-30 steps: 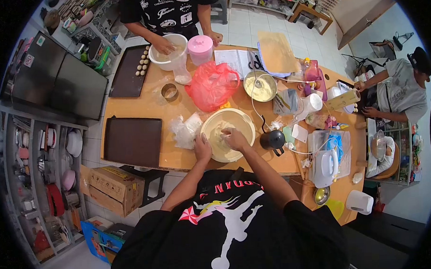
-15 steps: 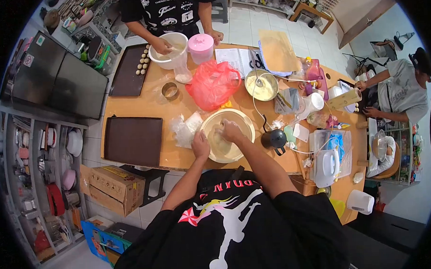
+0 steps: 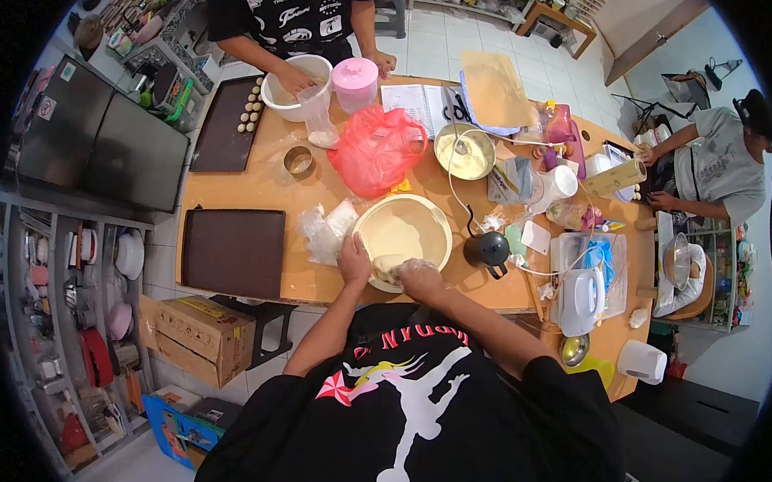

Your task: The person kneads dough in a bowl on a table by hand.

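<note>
A cream mixing bowl (image 3: 429, 218) stands on the table close in front of me. My left hand (image 3: 353, 261) grips its left rim from outside. A pale lump of dough (image 3: 388, 263) lies at the near side of the bowl. My right hand (image 3: 420, 278), its fingers floury and curled, is at the near rim with the fingers on the dough; the fingertips are partly hidden. Left of the bowl, by my left hand, sits a clear plastic bag (image 3: 328, 233) of white powder.
A red plastic bag (image 3: 376, 152) lies beyond the bowl, and a black kettle (image 3: 492, 249) stands at its right. Two dark baking trays (image 3: 233, 253) are at left, the far one holding dough balls (image 3: 250, 105). Across the table a person's hand (image 3: 295, 78) reaches into a white bowl (image 3: 272, 99).
My right hand has moved from the middle of the bowl towards me, to the near rim, and the dough now shows there. My left hand stays on the left rim.
</note>
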The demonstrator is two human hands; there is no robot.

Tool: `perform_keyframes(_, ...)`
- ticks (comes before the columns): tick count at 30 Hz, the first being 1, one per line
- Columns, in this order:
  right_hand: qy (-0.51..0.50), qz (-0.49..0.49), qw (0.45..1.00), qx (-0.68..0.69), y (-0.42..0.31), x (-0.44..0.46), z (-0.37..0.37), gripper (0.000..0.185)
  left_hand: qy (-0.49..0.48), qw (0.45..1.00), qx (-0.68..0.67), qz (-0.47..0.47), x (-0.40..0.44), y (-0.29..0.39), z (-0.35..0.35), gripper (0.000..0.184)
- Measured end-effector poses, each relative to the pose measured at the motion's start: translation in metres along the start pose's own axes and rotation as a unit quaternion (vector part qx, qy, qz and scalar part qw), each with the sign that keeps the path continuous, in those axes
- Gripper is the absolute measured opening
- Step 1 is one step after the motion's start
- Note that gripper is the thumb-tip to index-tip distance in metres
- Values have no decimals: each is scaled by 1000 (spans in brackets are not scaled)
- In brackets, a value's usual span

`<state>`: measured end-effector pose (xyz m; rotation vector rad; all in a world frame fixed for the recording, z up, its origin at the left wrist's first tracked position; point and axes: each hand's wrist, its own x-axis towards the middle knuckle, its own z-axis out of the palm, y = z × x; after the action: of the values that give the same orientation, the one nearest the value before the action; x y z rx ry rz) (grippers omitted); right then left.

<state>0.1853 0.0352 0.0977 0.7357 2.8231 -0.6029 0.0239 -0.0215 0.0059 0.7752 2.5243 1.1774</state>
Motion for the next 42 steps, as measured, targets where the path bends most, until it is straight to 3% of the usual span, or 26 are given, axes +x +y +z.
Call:
perform_keyframes(9, 27, 98, 995, 15, -13, 46, 37, 22, -54, 998, 21, -9, 2, 1, -10, 38)
perform_keyframes(16, 14, 236, 959, 156, 8, 75, 31, 31, -31, 999, 23, 11, 0, 0, -11, 38)
perform_keyframes(19, -33, 346, 879, 327, 28, 88, 37, 38, -52, 998, 28, -12, 0, 1, -12, 37)
perform_keyframes(20, 12, 361, 875, 323, 30, 88, 40, 43, -61, 998, 29, -21, 1, 1, -12, 37)
perform_keyframes(22, -19, 377, 801, 465, 41, 86, 47, 33, -37, 999, 25, 0, 0, 0, -11, 37)
perform_keyframes(23, -33, 381, 756, 531, 49, 82, 53, 30, -27, 999, 22, 10, -1, -1, -9, 37)
perform_keyframes(26, -10, 373, 541, 754, 58, 54, 56, 30, -48, 998, 22, -18, 1, 7, -14, 37)
perform_keyframes(29, -48, 315, 534, 783, 47, 20, 7, 37, -32, 999, 36, -4, 2, -5, -5, 36)
perform_keyframes(32, -25, 283, 833, 475, 54, 14, -12, 38, -34, 999, 5, 7, 1, 4, -13, 36)
perform_keyframes(34, 50, 204, 917, 340, 62, 25, -16, 38, -44, 999, 5, 14, 3, -4, -9, 36)
perform_keyframes(35, 87, 161, 946, 267, 67, 34, -17, 39, -48, 999, 5, 17, 3, -8, -8, 36)
perform_keyframes(39, 181, 189, 936, 236, 73, 88, 27, 33, -51, 998, 22, 8, 2, -3, -9, 35)
perform_keyframes(42, 41, 165, 961, 219, 64, 107, 25, 31, -48, 999, 25, 9, 2, -2, -13, 35)
